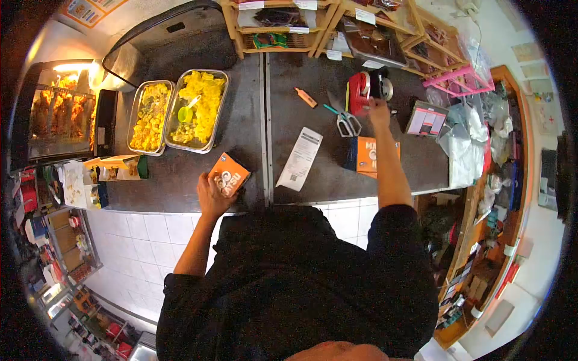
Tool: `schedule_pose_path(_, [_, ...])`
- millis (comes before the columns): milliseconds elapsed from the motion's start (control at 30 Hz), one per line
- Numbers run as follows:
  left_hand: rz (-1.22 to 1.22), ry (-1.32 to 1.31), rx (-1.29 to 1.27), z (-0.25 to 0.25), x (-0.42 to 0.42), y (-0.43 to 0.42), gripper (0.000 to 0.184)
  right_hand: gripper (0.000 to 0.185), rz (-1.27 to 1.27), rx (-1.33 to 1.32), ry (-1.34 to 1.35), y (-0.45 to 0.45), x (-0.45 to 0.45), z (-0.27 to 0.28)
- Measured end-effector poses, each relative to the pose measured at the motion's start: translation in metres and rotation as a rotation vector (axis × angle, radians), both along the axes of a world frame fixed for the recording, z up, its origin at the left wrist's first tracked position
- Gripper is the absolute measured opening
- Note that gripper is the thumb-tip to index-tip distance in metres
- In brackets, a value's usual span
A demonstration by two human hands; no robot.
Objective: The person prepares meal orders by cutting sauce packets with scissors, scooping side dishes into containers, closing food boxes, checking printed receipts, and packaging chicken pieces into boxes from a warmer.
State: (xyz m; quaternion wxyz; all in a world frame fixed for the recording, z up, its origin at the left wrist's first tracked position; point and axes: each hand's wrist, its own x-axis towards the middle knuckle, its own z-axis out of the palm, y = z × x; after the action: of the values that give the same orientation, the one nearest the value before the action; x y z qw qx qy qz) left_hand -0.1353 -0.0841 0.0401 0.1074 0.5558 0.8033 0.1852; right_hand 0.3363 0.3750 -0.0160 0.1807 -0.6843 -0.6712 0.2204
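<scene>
"How is the left grip (213, 196) kept?"
"Around the orange box (227, 173), pinched on the table (174, 191)."
"The right grip (377, 109)?"
"Placed by the red dispenser (357, 93); its closing cannot be told."
"What is finished?"
"This and the second box (366, 157) seem closed; sealing cannot be confirmed."

Orange box (365, 162), 2 o'clock: large white "MA" legible, remainder partly covered. Orange carton (227, 174), 10 o'clock: white lettering, unclear. Paper slip (299, 157), 12 o'clock: print too small.

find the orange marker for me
In the head view, the orange marker lies right of the seam in the dark counter, beyond the white slip and left of the scissors.
</scene>
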Motion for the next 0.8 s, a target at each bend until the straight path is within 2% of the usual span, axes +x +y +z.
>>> schedule_pose_path(33, [0.014, 0.013, -0.008, 0.002, 0.005, 0.005, 0.090, 0.051, 0.010, 0.007, 0.002, 0.001, -0.007, 0.015])
schedule_pose_path(100, [0.051, 0.045, 0.021, 0.008, 0.017, 0.011, 0.093, 0.066, -0.383, -0.632, 0.617, -0.002, -0.018, 0.031])
schedule_pose_path(167, [0.102, 0.050, -0.006, 0.016, 0.024, 0.017, 0.095, 0.066, -0.326, -0.738, 0.725, 0.019, -0.008, 0.013])
schedule_pose_path(233, [0.102, 0.076, 0.041, 0.013, 0.026, 0.018, 0.096, 0.057, -0.310, -0.788, 0.885, 0.027, 0.000, 0.002])
schedule_pose_path(267, [0.103, 0.085, 0.033, 0.012, 0.025, 0.018, 0.096, 0.057, -0.315, -0.789, 0.890, 0.024, 0.011, -0.002])
schedule_pose_path(333, [0.110, 0.127, 0.012, 0.012, 0.026, 0.021, 0.097, 0.051, -0.097, -0.848, 0.901, 0.009, 0.030, 0.001])
schedule_pose_path(367, [0.113, 0.128, 0.012, 0.010, 0.025, 0.023, 0.097, 0.051, -0.095, -0.850, 0.901, 0.003, 0.033, 0.004])
schedule_pose_path(433, [0.128, 0.087, 0.017, 0.006, 0.026, 0.021, 0.098, 0.044, 0.025, -0.758, 0.486, -0.018, 0.025, 0.039])
schedule_pose_path(467, [0.154, 0.091, -0.016, 0.009, 0.028, 0.024, 0.096, 0.038, -0.040, -0.735, 0.365, -0.027, 0.010, 0.058])
schedule_pose_path(500, [0.144, 0.090, -0.023, 0.011, 0.031, 0.026, 0.096, 0.038, -0.051, -0.740, 0.367, -0.028, 0.014, 0.054])
schedule_pose_path(533, [0.140, 0.019, 0.004, 0.012, 0.032, 0.032, 0.094, 0.042, 0.001, -0.703, 0.254, -0.023, 0.014, 0.048])
schedule_pose_path(600, [0.134, -0.036, 0.053, 0.021, 0.041, 0.046, 0.088, 0.044, 0.296, -0.471, 0.005, -0.005, 0.040, -0.010])
schedule_pose_path(633, [0.085, -0.068, 0.097, 0.029, 0.047, 0.056, 0.087, 0.044, 0.286, -0.470, 0.012, -0.012, 0.039, -0.002])
schedule_pose_path(667, [0.030, -0.040, 0.106, 0.037, 0.056, 0.066, 0.087, 0.045, 0.298, -0.337, -0.137, -0.020, 0.039, 0.006])
schedule_pose_path(733, [-0.080, 0.011, 0.160, 0.056, 0.080, 0.100, 0.086, 0.044, 0.202, -0.241, -0.158, -0.044, 0.016, 0.076])
schedule_pose_path(800, [-0.168, 0.012, 0.166, 0.077, 0.115, 0.131, 0.084, 0.041, 0.196, -0.165, 0.302, -0.100, -0.016, 0.168])
